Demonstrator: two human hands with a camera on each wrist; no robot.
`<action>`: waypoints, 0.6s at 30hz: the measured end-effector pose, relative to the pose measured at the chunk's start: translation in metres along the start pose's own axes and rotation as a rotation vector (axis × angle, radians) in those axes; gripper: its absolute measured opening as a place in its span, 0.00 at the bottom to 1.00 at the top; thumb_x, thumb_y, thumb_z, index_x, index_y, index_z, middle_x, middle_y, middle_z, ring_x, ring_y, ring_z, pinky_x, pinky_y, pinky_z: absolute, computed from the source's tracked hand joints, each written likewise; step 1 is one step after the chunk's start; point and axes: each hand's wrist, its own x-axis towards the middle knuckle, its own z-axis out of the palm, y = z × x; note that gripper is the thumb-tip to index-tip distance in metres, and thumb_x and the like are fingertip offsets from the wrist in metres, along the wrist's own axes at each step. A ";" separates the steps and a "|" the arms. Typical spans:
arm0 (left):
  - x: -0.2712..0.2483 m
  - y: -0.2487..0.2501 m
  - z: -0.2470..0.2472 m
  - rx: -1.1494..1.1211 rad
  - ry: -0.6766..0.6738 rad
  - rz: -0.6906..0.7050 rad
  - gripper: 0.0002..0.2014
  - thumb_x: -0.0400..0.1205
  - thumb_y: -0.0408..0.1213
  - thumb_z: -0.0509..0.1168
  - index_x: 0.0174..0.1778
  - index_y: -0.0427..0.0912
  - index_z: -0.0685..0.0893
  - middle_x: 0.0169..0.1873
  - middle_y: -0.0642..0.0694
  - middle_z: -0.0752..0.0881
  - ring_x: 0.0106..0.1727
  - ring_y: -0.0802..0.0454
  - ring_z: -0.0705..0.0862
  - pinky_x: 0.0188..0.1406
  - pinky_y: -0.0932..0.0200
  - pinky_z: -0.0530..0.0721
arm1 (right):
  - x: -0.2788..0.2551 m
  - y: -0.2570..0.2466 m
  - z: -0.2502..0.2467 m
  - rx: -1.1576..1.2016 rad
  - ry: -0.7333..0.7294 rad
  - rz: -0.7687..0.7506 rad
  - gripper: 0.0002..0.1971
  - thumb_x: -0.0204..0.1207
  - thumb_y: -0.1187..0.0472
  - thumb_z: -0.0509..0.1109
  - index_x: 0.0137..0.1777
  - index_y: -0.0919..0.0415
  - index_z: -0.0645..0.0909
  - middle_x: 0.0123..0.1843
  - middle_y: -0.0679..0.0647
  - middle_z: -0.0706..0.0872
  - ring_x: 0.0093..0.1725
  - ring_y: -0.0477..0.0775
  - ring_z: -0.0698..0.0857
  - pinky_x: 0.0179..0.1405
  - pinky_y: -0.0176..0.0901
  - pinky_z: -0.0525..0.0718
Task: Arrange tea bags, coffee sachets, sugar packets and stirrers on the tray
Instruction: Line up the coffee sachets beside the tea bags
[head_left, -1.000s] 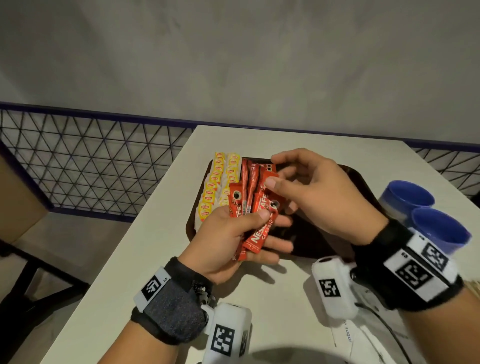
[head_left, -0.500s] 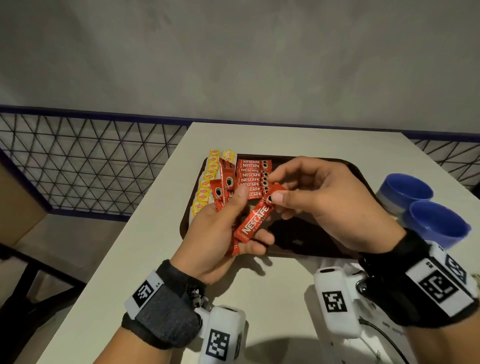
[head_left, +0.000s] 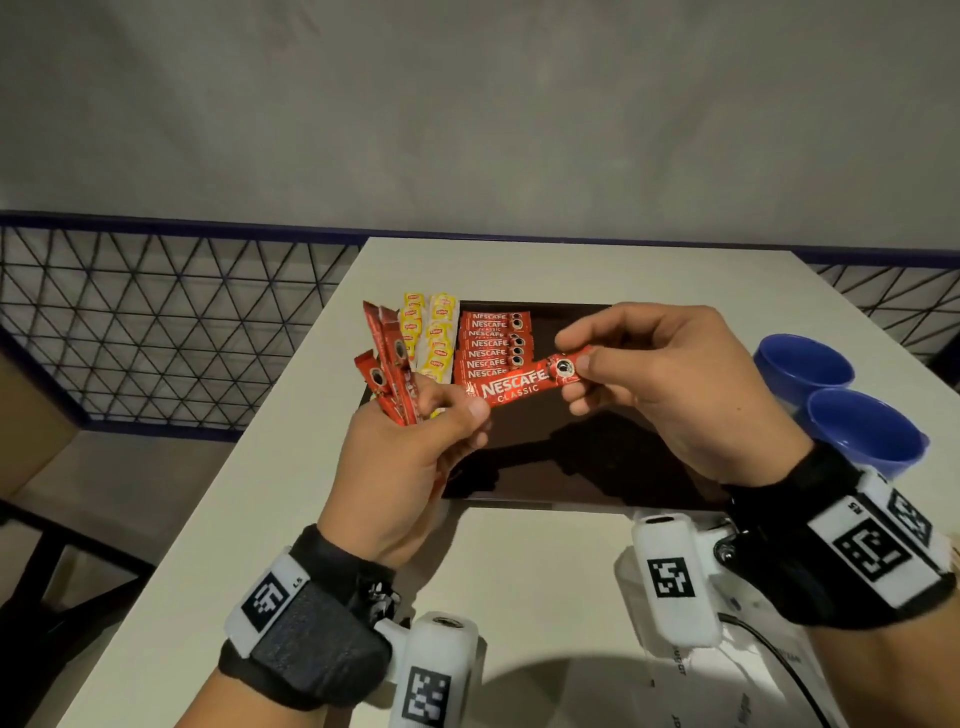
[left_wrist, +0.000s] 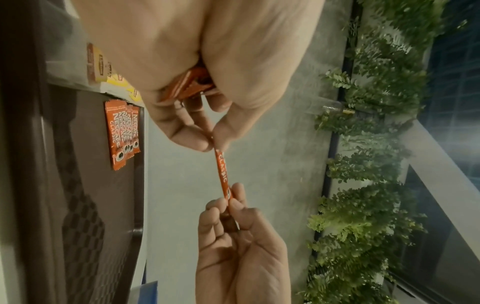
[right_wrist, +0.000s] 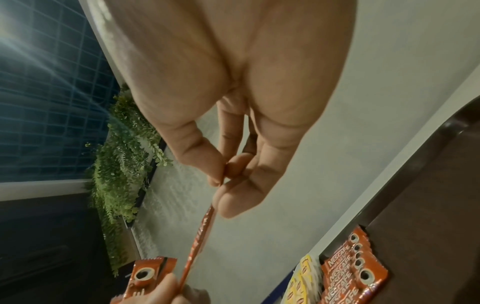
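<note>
A red coffee sachet (head_left: 524, 383) (left_wrist: 223, 174) (right_wrist: 200, 238) is stretched level between both hands above the dark brown tray (head_left: 571, 467). My right hand (head_left: 571, 364) pinches its right end, and my left hand (head_left: 462, 405) pinches its left end. My left hand also grips a fan of several more red sachets (head_left: 387, 371). On the tray's far left lie two columns of yellow tea bags (head_left: 434, 338) and beside them an overlapping stack of coffee sachets (head_left: 493, 345) (left_wrist: 122, 133) (right_wrist: 348, 273).
Two blue cups (head_left: 836, 395) stand on the white table (head_left: 291, 467) right of the tray. White paper packets (head_left: 727, 691) lie at the near right. A black wire fence (head_left: 156, 322) runs past the table's left edge.
Both hands have lifted and drawn apart, so the single sachet has turned from a slant to lying level between them. The bundle in my left hand has fanned out leftward.
</note>
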 end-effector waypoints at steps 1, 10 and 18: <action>0.001 0.000 -0.001 -0.021 0.032 0.004 0.19 0.82 0.20 0.69 0.32 0.42 0.69 0.35 0.42 0.84 0.37 0.47 0.87 0.39 0.60 0.88 | 0.000 0.001 0.000 -0.006 -0.008 0.008 0.09 0.81 0.77 0.71 0.51 0.67 0.91 0.43 0.65 0.93 0.41 0.61 0.93 0.42 0.48 0.95; 0.005 0.001 -0.004 -0.059 0.156 0.063 0.14 0.86 0.34 0.70 0.35 0.39 0.76 0.34 0.42 0.84 0.36 0.49 0.86 0.36 0.60 0.87 | 0.012 0.014 0.000 -0.092 0.007 0.036 0.05 0.77 0.73 0.79 0.50 0.67 0.91 0.43 0.65 0.93 0.40 0.60 0.93 0.41 0.47 0.95; 0.002 0.005 0.001 0.005 0.132 0.030 0.15 0.85 0.44 0.70 0.35 0.43 0.77 0.23 0.48 0.69 0.21 0.54 0.68 0.18 0.63 0.66 | 0.068 0.018 0.003 -0.494 0.006 0.085 0.05 0.79 0.65 0.80 0.52 0.56 0.93 0.49 0.49 0.93 0.46 0.44 0.91 0.32 0.28 0.84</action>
